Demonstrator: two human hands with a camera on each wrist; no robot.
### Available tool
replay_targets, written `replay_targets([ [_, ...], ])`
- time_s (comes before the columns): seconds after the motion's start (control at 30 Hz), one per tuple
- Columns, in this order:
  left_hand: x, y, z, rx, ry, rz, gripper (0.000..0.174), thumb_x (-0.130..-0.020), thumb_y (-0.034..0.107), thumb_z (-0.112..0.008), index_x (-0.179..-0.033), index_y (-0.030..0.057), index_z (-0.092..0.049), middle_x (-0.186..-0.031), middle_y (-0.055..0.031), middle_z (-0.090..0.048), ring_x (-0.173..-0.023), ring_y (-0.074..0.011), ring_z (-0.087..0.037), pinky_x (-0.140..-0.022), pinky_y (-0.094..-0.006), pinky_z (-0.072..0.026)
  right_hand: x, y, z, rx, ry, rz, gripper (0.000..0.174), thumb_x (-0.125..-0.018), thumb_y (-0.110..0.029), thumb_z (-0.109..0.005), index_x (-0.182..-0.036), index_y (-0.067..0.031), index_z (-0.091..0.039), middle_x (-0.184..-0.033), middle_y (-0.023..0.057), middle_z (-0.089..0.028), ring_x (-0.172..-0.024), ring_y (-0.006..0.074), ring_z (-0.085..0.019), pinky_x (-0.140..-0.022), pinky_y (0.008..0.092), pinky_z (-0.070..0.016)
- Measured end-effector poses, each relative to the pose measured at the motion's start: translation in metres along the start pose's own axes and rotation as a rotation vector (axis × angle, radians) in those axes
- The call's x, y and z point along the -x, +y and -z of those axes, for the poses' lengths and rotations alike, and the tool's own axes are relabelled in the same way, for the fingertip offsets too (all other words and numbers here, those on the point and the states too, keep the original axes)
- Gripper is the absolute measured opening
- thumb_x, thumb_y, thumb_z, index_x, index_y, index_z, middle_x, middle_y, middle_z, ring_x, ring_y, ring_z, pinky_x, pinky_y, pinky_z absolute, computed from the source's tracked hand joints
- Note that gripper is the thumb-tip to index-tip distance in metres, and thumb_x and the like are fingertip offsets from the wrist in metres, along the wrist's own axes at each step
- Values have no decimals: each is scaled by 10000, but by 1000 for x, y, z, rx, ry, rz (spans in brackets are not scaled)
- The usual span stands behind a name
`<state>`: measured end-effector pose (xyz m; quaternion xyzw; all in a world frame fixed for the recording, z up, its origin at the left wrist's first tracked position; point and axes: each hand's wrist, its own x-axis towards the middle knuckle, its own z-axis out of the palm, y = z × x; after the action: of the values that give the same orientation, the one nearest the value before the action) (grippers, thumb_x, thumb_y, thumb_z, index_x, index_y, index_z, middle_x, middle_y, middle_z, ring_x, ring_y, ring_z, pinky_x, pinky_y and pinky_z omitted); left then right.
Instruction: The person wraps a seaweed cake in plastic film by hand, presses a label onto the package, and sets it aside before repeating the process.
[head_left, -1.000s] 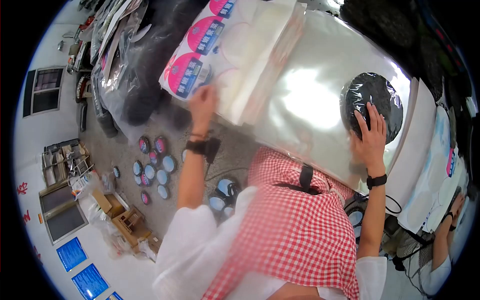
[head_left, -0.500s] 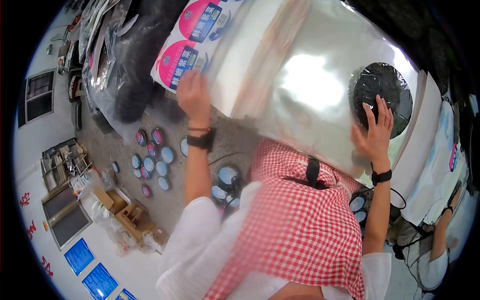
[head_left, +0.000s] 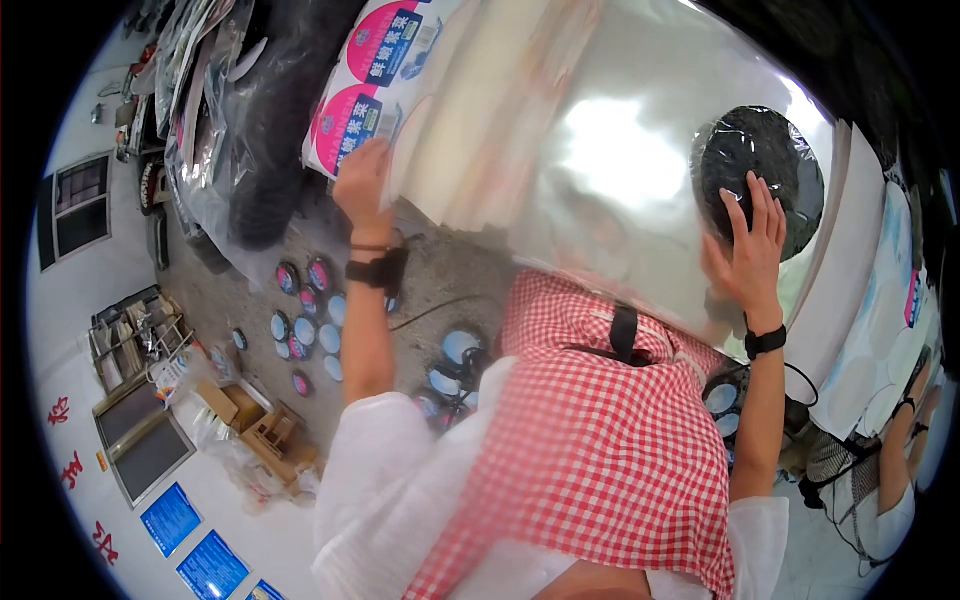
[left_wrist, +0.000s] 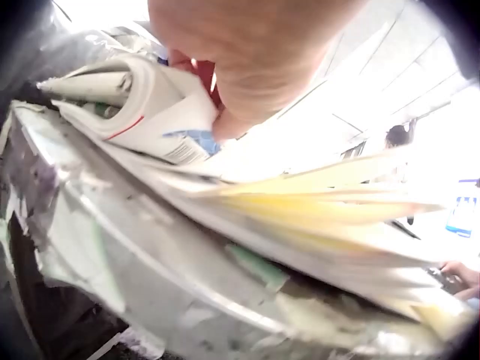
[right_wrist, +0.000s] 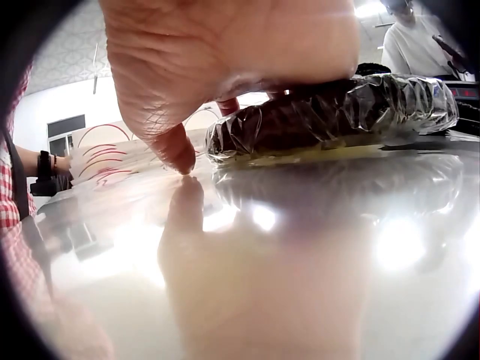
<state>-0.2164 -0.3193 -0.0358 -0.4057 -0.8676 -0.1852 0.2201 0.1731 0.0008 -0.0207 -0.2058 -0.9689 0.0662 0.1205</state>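
Observation:
My left hand [head_left: 363, 188] pinches the near edge of a printed sheet [head_left: 400, 70] with pink circles and blue labels. In the left wrist view, that sheet [left_wrist: 161, 135] curls up beside the thumb, its barcode showing; the fingertips are partly hidden. Right of it lies a thick stack of pale sheets [head_left: 480, 110], its edges fanned and blurred. My right hand [head_left: 752, 255] rests with extended fingers on a dark round cake [head_left: 750, 135] wrapped in clear plastic. Its thumb touches the shiny clear film [head_left: 620, 230] beneath, where the cake and hand are reflected.
Several small round blue and pink packs [head_left: 300, 330] lie on the floor at left, near an open cardboard box [head_left: 235, 405]. Dark plastic bags [head_left: 270, 160] border the work on the left. More printed sheets [head_left: 865, 320] and another person's arm [head_left: 895, 465] are at far right.
My left hand has shifted slightly left along the near edge of the printed sheet, and the pale sheets beside it have become more blurred. My right hand stays on the wrapped cake.

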Motion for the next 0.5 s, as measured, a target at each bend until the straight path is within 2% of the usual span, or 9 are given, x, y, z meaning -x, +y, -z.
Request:
replay_targets([
  [0.07, -8, -2, 4, 220, 48, 153, 102, -810, 117, -683, -828, 26, -726, -856, -57, -719, -740, -229, -683, -696, -317, -528, -1, 1, 2, -24, -12, 4, 593, -791, -284, -678, -1347, -155, -518, -1521, 141, -326, -1402, 326, -299, -1150, 481, -198],
  [0.13, -13, -43, 14, 340, -58, 497, 144, -852, 87, -645, -952, 15, -719, -800, -8, -700, -659, -178, -645, -665, -282, -515, -1, 2, 10, -70, -30, 6, 591, -803, -298, -683, -1351, -152, -515, -1521, 140, -325, -1402, 332, -297, -1149, 487, -201],
  [0.17, -23, -52, 47, 775, -101, 885, 228, -879, 64, -616, -1089, 4, -682, -894, -5, -683, -729, -134, -618, -674, -254, -497, 1, 4, 13, -62, 30, -36, 592, -811, -307, -685, -1354, -150, -510, -1519, 143, -326, -1397, 334, -303, -1145, 487, -208],
  [0.2, -15, -112, 69, 868, -78, 635, 294, -869, 21, -601, -1159, -13, -641, -1051, -48, -661, -828, -157, -618, -713, -265, -502, 5, 7, 19, -40, 85, -92, 592, -819, -316, -687, -1357, -148, -506, -1517, 147, -327, -1391, 337, -310, -1140, 488, -214],
  [0.23, -16, -91, 114, 244, -16, 248, 280, -847, 13, -620, -1122, -21, -652, -1185, -91, -619, -947, -177, -607, -776, -279, -512, 10, 14, 27, -4, 140, -154, 594, -827, -325, -689, -1361, -146, -502, -1515, 150, -327, -1386, 339, -316, -1136, 489, -220],
  [0.3, -28, -83, 181, 337, 160, 317, 381, -811, 11, -626, -1187, -45, -626, -1249, -159, -589, -1086, -242, -589, -950, -304, -472, 29, 37, 23, 126, 272, -431, 640, -856, -339, -693, -1387, -84, -442, -1438, 235, -369, -1323, 372, -366, -1071, 493, -309],
  [0.37, -70, 27, 186, 489, 356, 340, 248, -925, 72, -528, -1112, -85, -570, -1175, -196, -557, -1077, -273, -587, -1004, -350, -461, 42, 67, 2, -465, 315, -657, 643, -858, -318, -697, -1383, -64, -427, -1380, 233, -400, -1249, 377, -430, -1050, 484, -339],
  [0.43, -96, 127, 175, 542, 474, 322, 239, -988, 107, -469, -1104, -87, -544, -1160, -211, -543, -1086, -291, -581, -1015, -373, -461, 37, 66, -21, -860, 470, -690, 634, -828, -220, -731, -1374, -84, -438, -1329, 189, -430, -1158, 318, -500, -981, 430, -430],
  [0.5, -91, 206, 118, -81, 234, 236, 258, -1000, 118, -448, -1164, -54, -549, -1205, -203, -547, -1115, -295, -570, -981, -372, -473, 14, 41, 11, -1177, 434, -882, 643, -790, -89, -746, -1363, -107, -457, -1272, 140, -447, -1106, 256, -536, -885, 369, -506],
])
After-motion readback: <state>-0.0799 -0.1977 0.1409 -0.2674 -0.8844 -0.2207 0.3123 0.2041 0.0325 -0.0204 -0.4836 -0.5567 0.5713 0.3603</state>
